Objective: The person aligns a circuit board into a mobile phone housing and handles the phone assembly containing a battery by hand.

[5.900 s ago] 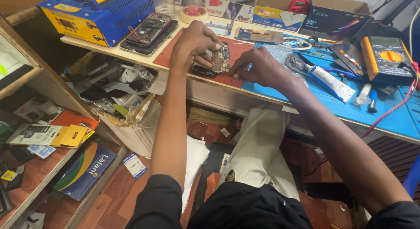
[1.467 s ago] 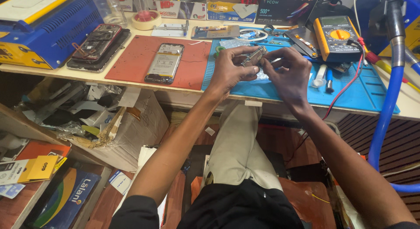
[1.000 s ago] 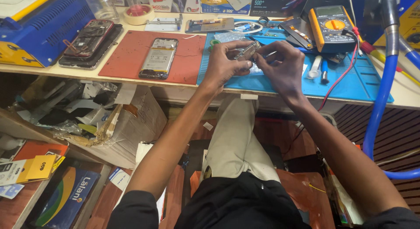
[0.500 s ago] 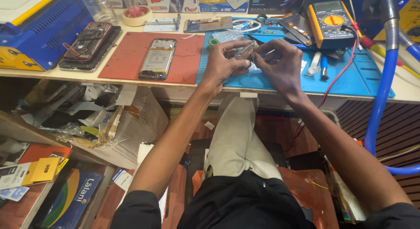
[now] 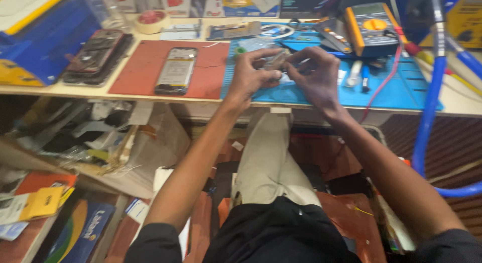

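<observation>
Both hands up over the blue mat [image 5: 401, 89], close together. Left hand [image 5: 249, 74] curled, thumb + fingers pinched on a small grey part [image 5: 279, 59]; right hand [image 5: 315, 74] closed in on the same part from the other side, fingertips touching it. Part is held just above the mat, near its left end; too blurred to say what it is exactly.

On the mat just right of the hands: a white pen-like tool [image 5: 354, 73] and a small blue one [image 5: 366, 78], side by side. Behind them a yellow-and-grey multimeter [image 5: 371, 28], its red lead [image 5: 384, 82] running down across the mat and off the worktop [image 5: 100, 92] edge.

Left of the blue mat, touching it, a red mat [image 5: 145, 67] w/ an opened phone [image 5: 176, 70] lying flat on it. Further left another opened phone [image 5: 98, 57], dark, then a blue-and-yellow machine [image 5: 35, 42]. A tape roll [image 5: 150, 21] sits at the back.

Far right: a blue hose [image 5: 427, 122] curving down past the worktop. Below worktop, left: shelf w/ bags and papers [image 5: 95, 142].
</observation>
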